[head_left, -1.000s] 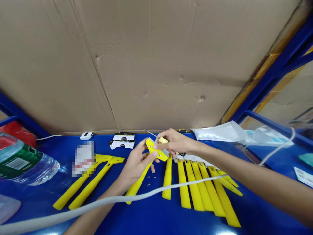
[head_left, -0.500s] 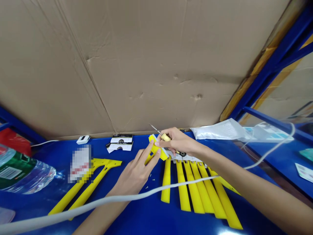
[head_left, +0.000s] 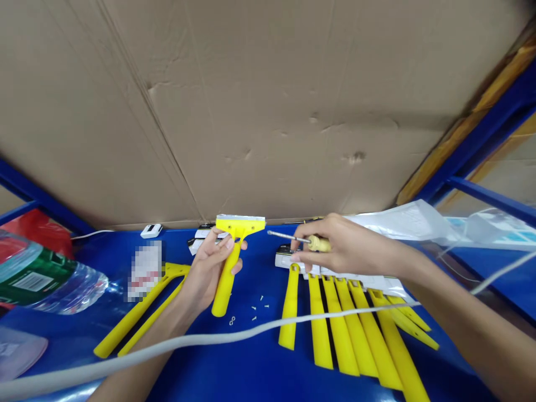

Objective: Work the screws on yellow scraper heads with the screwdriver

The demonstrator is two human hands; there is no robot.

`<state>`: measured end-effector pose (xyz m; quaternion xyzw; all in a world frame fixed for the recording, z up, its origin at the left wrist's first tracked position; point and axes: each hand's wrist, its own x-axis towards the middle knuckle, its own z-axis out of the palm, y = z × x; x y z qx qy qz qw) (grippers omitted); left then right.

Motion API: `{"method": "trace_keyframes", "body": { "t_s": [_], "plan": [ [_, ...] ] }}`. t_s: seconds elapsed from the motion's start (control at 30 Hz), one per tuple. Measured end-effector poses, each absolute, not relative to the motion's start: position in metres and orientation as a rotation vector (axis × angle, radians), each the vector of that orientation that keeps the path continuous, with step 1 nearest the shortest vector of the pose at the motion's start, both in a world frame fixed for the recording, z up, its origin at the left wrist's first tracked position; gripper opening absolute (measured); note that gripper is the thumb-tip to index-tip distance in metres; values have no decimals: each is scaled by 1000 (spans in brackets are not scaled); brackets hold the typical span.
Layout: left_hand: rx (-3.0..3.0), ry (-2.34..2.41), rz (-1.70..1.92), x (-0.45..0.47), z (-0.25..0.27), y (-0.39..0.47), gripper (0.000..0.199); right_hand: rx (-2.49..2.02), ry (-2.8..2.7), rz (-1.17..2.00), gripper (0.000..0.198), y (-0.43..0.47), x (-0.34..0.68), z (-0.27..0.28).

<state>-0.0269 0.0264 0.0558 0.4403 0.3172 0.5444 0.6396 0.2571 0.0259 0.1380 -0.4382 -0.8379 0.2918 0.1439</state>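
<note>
My left hand (head_left: 209, 262) is closed round the neck of a yellow scraper (head_left: 226, 285), its wide head up and a pale strip along the top edge. My right hand (head_left: 360, 245) grips the yellowish handle of a screwdriver (head_left: 288, 237); the shaft points left, its tip just apart from the scraper's head. Under that hand lies a white-and-black box (head_left: 283, 258). Several small screws (head_left: 254, 307) and a couple of nuts (head_left: 232, 321) are scattered on the blue table (head_left: 234, 368). To the right, several yellow handles (head_left: 341, 329) lie side by side.
A pale cable (head_left: 234, 336) crosses low in front of both forearms. On the left are more yellow scraper parts (head_left: 125, 324), a large water bottle (head_left: 54, 285) and a small white device (head_left: 151, 230). White packaging (head_left: 402, 220) lies back right, before a cardboard wall (head_left: 251, 111).
The scraper has swung upright and moved left in my left hand. My right hand has drawn away to the right with the screwdriver, which now lies nearer level.
</note>
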Motion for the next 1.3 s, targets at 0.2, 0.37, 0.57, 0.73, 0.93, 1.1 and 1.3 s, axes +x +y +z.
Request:
{"method": "trace_keyframes", "body": {
  "t_s": [0.2,0.37,0.57,0.73,0.93,1.1,1.3],
  "plan": [
    [902,606,1267,-29,58,26,42,-1093,-2674,657,15,25,254,118],
    [920,577,1261,-30,56,26,40,-982,-2885,502,12,25,238,101],
    [930,636,1269,-30,54,29,25,-968,-3045,512,13,19,211,97],
    [913,699,1301,-28,50,32,21,-864,-3011,655,11,20,197,76],
    [876,735,1287,-25,47,33,20,-844,-3010,677,9,23,193,54],
    [863,761,1280,-23,44,32,21,-720,-3082,317,13,18,194,48],
    [837,799,1284,-23,44,33,22,-709,-3022,249,13,21,201,60]
  ]
}}
